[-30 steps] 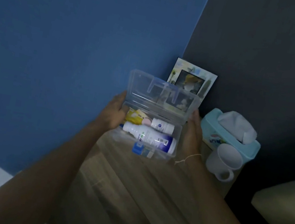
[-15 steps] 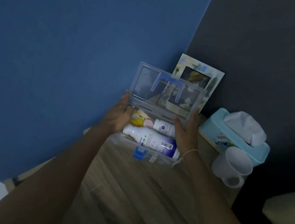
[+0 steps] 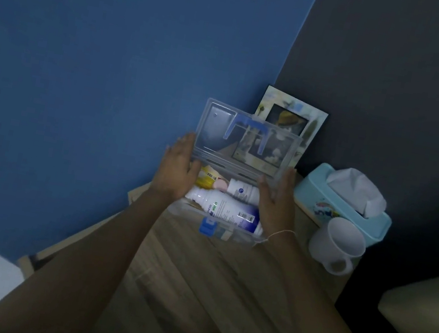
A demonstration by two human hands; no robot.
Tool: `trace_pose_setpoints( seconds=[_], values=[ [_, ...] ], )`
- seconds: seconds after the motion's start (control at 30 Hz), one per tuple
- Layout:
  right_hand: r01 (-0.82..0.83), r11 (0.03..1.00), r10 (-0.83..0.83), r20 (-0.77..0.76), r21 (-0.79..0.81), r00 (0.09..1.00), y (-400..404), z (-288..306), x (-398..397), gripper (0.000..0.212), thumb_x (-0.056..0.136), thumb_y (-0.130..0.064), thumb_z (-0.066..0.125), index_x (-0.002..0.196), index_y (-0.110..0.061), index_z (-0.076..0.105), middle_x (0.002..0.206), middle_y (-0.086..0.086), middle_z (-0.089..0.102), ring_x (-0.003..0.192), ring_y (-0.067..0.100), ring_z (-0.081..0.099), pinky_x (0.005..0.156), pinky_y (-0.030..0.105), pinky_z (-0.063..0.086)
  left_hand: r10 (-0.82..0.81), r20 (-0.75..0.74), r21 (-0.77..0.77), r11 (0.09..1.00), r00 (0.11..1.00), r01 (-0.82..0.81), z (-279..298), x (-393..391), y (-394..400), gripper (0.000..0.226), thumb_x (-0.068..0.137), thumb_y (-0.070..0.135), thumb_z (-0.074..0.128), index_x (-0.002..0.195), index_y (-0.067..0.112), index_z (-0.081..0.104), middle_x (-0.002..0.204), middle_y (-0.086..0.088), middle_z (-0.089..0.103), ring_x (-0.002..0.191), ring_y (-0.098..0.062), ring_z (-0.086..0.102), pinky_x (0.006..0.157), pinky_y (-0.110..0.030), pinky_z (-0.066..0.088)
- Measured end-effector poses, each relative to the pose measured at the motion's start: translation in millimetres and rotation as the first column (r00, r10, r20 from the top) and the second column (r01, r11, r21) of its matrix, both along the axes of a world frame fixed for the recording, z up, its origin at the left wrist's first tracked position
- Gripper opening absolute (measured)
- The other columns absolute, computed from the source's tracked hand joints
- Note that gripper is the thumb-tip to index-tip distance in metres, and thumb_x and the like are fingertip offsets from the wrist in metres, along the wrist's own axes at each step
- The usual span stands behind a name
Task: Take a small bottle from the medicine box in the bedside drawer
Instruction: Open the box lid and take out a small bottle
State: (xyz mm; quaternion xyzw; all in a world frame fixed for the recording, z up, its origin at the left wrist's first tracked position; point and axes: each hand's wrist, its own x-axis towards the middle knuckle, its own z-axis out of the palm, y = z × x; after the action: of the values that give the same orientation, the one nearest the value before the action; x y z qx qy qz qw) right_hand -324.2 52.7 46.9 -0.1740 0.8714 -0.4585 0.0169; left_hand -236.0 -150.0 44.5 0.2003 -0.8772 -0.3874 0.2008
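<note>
box: clear plastic medicine box w/ hinged clear lid standing open, tilted back; blue clasp at front edge, blue handle seen thru lid. Sits on/just above wooden bedside top, can't tell if touching.
small bottle: small white plastic bottle w/ round blue logo, lying on its side in back half of box, behind the big bottle; right end hidden by right-hand fingers. Label text too small to read.
big bottle: large white bottle w/ blue lower half, barcode + green print, lying on side along front of box, cap end toward left hand.
other contents: yellow packet w/ barcode at back left corner, pink round item betw packet and small bottle.
left hand: left hand flat against left end of box, fingers extended up beside lid hinge, thumb over box rim near yellow packet. Open palm bracing box, not clamped round anything.
right hand: right hand against right end of box, fingers apart, index reaching in over the end of small bottle; contact w/ bottle unclear. White string at wrist.
surroundings: light-blue tissue box w/ white tissue right of medicine box; white plastic mug just in front of it, tipped toward cam; picture card leaning in wall corner behind lid. Blue wall left, dark grey wall right.
lighting: dim, detail soft.
</note>
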Motion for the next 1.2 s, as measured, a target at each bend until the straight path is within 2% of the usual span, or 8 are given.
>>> trace_pose_setpoints(
  seconds=[0.1, 0.2, 0.27, 0.4, 0.67, 0.87, 1.03, 1.2],
  values=[
    [-0.033, 0.992, 0.048, -0.13, 0.118, 0.99, 12, -7, 23, 0.081, 0.09, -0.059, 0.04, 0.153, -0.021, 0.005, 0.162, -0.001, 0.003, 0.147, 0.013, 0.007, 0.117, 0.03, 0.011, -0.058, -0.132, -0.209, 0.978, 0.99, 0.029, 12, 1, 7, 0.041, 0.09, 0.003, 0.048, 0.131, 0.005, 0.052, 0.127, -0.018, 0.056, 0.118, -0.034, 0.051, 0.101, -0.039, 0.041],
    [-0.142, 0.952, 0.182, -0.127, 0.271, 0.975, 20, -19, 41, 0.082, 0.089, -0.061, 0.035, 0.153, -0.019, 0.005, 0.162, 0.003, 0.009, 0.147, 0.019, 0.015, 0.118, 0.038, 0.022, -0.232, 0.025, -0.316, 0.921, 0.972, 0.228, 21, -5, 9, 0.036, 0.089, 0.004, 0.054, 0.124, 0.007, 0.059, 0.124, -0.017, 0.06, 0.116, -0.034, 0.053, 0.097, -0.037, 0.044],
    [-0.166, 0.939, 0.214, -0.131, 0.302, 0.968, 22, -25, 45, 0.077, 0.093, -0.052, 0.04, 0.153, -0.016, 0.007, 0.161, 0.006, 0.013, 0.146, 0.021, 0.018, 0.117, 0.038, 0.024, -0.296, 0.174, -0.303, 0.891, 0.939, 0.337, 25, -10, 6, 0.039, 0.089, 0.012, 0.06, 0.128, 0.01, 0.057, 0.131, -0.015, 0.057, 0.122, -0.03, 0.051, 0.103, -0.037, 0.042],
    [-0.152, 0.934, 0.213, -0.163, 0.324, 0.963, 22, -28, 46, 0.075, 0.095, -0.047, 0.042, 0.152, -0.015, 0.006, 0.162, 0.005, 0.009, 0.147, 0.02, 0.013, 0.113, 0.031, 0.018, -0.355, 0.328, -0.2, 0.88, 0.875, 0.431, 27, -17, 1, 0.042, 0.085, 0.021, 0.068, 0.126, 0.015, 0.06, 0.125, -0.012, 0.063, 0.112, -0.026, 0.06, 0.097, -0.038, 0.047],
    [-0.162, 0.94, 0.223, -0.178, 0.302, 0.958, 22, -31, 44, 0.065, 0.095, -0.045, 0.044, 0.148, -0.014, 0.025, 0.16, 0.008, 0.017, 0.147, 0.022, 0.016, 0.115, 0.037, 0.024, -0.492, 0.312, -0.157, 0.817, 0.813, 0.555, 19, -28, 3, 0.036, 0.082, 0.01, 0.069, 0.117, 0.016, 0.067, 0.12, -0.006, 0.068, 0.107, -0.02, 0.063, 0.096, -0.034, 0.049],
    [-0.164, 0.941, 0.218, -0.158, 0.297, 0.963, 22, -32, 43, 0.06, 0.094, -0.046, 0.044, 0.144, -0.014, 0.034, 0.159, 0.008, 0.019, 0.147, 0.023, 0.017, 0.114, 0.04, 0.028, -0.513, 0.305, -0.038, 0.835, 0.802, 0.549, 16, -33, 4, 0.035, 0.08, 0.008, 0.071, 0.115, 0.01, 0.068, 0.118, -0.006, 0.068, 0.106, -0.016, 0.062, 0.094, -0.023, 0.045],
    [-0.16, 0.943, 0.212, -0.156, 0.291, 0.965, 23, -32, 44, 0.059, 0.094, -0.046, 0.044, 0.143, -0.015, 0.035, 0.16, 0.007, 0.017, 0.147, 0.022, 0.015, 0.114, 0.037, 0.026, -0.478, 0.31, -0.058, 0.853, 0.822, 0.518, 20, -31, 4, 0.029, 0.082, 0.009, 0.069, 0.111, 0.009, 0.069, 0.116, -0.008, 0.069, 0.101, -0.013, 0.059, 0.091, -0.022, 0.045],
    [-0.173, 0.937, 0.216, -0.114, 0.303, 0.97, 24, -31, 44, 0.06, 0.094, -0.049, 0.043, 0.145, -0.019, 0.032, 0.161, 0.003, 0.012, 0.148, 0.019, 0.01, 0.116, 0.04, 0.024, -0.319, 0.189, 0.071, 0.948, 0.929, 0.311, 32, -18, 4, 0.025, 0.073, 0.013, 0.079, 0.096, 0.011, 0.069, 0.097, -0.004, 0.069, 0.087, -0.015, 0.062, 0.065, -0.007, 0.044]
  ],
)
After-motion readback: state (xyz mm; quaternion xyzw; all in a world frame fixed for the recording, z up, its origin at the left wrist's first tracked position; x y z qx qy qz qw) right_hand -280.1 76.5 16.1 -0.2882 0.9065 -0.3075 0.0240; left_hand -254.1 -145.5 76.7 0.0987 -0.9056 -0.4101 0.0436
